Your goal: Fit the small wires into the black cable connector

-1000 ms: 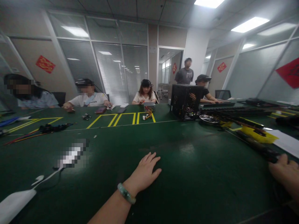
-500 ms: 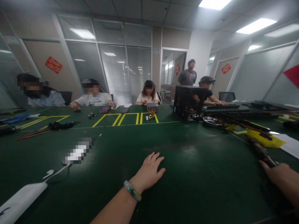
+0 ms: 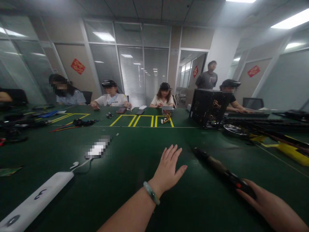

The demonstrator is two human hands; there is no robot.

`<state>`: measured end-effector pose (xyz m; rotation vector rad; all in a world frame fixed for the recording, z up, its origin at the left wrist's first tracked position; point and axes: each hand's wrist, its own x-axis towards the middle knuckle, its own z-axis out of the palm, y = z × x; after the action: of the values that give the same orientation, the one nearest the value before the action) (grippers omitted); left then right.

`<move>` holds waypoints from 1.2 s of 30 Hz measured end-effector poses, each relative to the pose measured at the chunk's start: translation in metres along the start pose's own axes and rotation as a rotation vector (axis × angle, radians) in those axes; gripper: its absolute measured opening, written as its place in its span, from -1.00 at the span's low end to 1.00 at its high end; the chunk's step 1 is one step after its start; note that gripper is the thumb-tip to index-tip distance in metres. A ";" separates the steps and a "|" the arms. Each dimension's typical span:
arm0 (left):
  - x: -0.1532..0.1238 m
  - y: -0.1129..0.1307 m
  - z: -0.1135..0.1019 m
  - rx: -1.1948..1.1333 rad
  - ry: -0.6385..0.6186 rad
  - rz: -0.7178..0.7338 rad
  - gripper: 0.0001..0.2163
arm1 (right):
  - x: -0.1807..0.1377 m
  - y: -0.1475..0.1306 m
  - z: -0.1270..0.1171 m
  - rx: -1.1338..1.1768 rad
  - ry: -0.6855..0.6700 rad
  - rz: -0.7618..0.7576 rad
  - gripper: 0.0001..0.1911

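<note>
Plainly, the right hand (image 3: 264,199) is closed around the near, black end of the tool (image 3: 219,167), with a red spot showing beside its grip. The tool slants away over the green counter (image 3: 120,183), its far tip just to the right of the left hand's fingers (image 3: 177,156); whether that tip touches the surface, I cannot tell. The left hand (image 3: 166,172) holds nothing: palm down, fingers extended and slightly parted, thumb out toward the tool. A green bangle (image 3: 151,193) circles its wrist.

Well to the left lies a white strip (image 3: 43,196) marked with a 3, a pale cable (image 3: 83,165) running from its far end. Beyond the tool stand a black case (image 3: 206,108) and, just beside it, a shiny bowl (image 3: 235,129); a yellow tray (image 3: 293,153) sits near the right edge. Across the counter, several people sit, and one stands behind.
</note>
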<state>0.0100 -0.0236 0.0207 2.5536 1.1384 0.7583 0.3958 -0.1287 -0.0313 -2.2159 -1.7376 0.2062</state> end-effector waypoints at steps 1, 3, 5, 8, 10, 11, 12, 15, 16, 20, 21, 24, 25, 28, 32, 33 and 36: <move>-0.001 0.005 -0.002 0.013 0.011 0.043 -0.45 | -0.004 -0.032 0.006 0.042 -0.073 -0.064 -0.43; -0.003 0.011 -0.005 0.030 -0.002 0.128 -0.47 | -0.007 -0.092 0.015 0.077 -0.152 -0.240 -0.47; -0.006 0.014 -0.005 0.037 -0.030 0.190 -0.50 | -0.001 -0.143 0.024 0.082 -0.200 -0.430 -0.46; -0.008 0.009 -0.001 0.040 -0.032 0.160 -0.57 | 0.019 -0.200 0.038 0.069 -0.223 -0.705 -0.46; -0.007 0.001 0.002 0.055 -0.019 0.072 -0.59 | 0.035 -0.228 0.051 0.057 -0.217 -0.862 -0.55; -0.006 -0.003 0.003 0.065 -0.011 0.024 -0.59 | 0.042 -0.239 0.058 0.055 -0.191 -0.909 -0.56; -0.006 -0.008 0.004 0.079 -0.003 -0.024 -0.58 | 0.047 -0.248 0.064 0.054 -0.171 -0.936 -0.54; -0.003 -0.019 0.006 0.111 0.008 -0.115 -0.54 | 0.053 -0.261 0.076 0.077 -0.147 -0.899 -0.44; -0.002 -0.021 0.007 0.114 0.007 -0.125 -0.53 | 0.053 -0.261 0.077 0.085 -0.158 -0.870 -0.40; 0.000 -0.024 0.008 0.106 0.027 -0.118 -0.52 | 0.050 -0.245 0.060 0.122 -0.147 -0.737 -0.23; 0.000 -0.025 0.008 0.104 0.033 -0.120 -0.51 | 0.050 -0.239 0.052 0.129 -0.117 -0.708 -0.28; 0.000 -0.026 0.007 0.110 0.000 -0.150 -0.51 | 0.056 -0.226 0.027 0.087 -0.108 -0.641 -0.61; 0.000 -0.027 0.006 0.122 -0.028 -0.148 -0.52 | 0.058 -0.223 0.021 0.052 -0.160 -0.632 -0.63; 0.000 -0.029 0.004 0.171 -0.102 -0.080 -0.65 | 0.060 -0.219 0.015 -0.012 -0.297 -0.649 -0.58; 0.002 -0.029 0.000 0.203 -0.136 -0.023 -0.80 | 0.054 -0.219 0.023 0.038 -0.395 -0.705 -0.70; 0.002 -0.029 -0.001 0.202 -0.145 -0.015 -0.81 | 0.052 -0.220 0.025 0.059 -0.423 -0.710 -0.76; 0.003 -0.028 -0.003 0.194 -0.163 0.018 -0.83 | 0.050 -0.222 0.027 0.126 -0.507 -0.706 -0.90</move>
<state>-0.0072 -0.0023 0.0123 2.7283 1.1889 0.4529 0.1962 -0.0296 0.0209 -1.4062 -2.5612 0.7194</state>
